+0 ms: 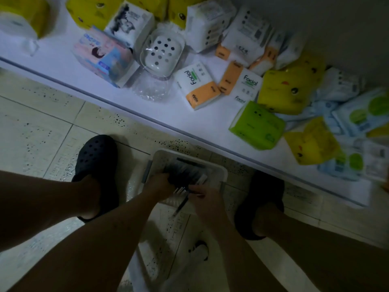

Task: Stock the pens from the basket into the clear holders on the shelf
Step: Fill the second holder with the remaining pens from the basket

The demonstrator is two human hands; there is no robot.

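1. Left hand [160, 183] reaches down into the white basket [221, 174] and its fingers are curled round a bundle of dark pens [185, 171], which lies across the basket's inside.
2. Right hand [207, 200] is just beside it at the near rim. Its fingertips pinch the upper end of a loose pen [180, 205], whose tip points down towards the floor; the view is dim and smeared, so the exact grip is hard to read.
3. The basket stands on the tiled floor between two black clogs [95, 157], close to the front edge of the low white shelf [63, 60].
4. Step in hand, as I judge it: gathering pens out of the basket, with none yet stocked in this view. No clear holders show anywhere here, so the next move calls for squaring the loose pen into the bundle, lifting it free of the rim, and looking up to find the holders.
5. Readable writing: "Facial" on a white-and-orange tissue pack [196, 87] and again on a second tissue pack [249, 85] beside it. Other print on the shelf goods is too blurred to read.
6. Also on the shelf: a wrapped white soap dish [162, 49] with drain holes, a green tissue pack [256, 125], and a yellow tissue pack [282, 91].
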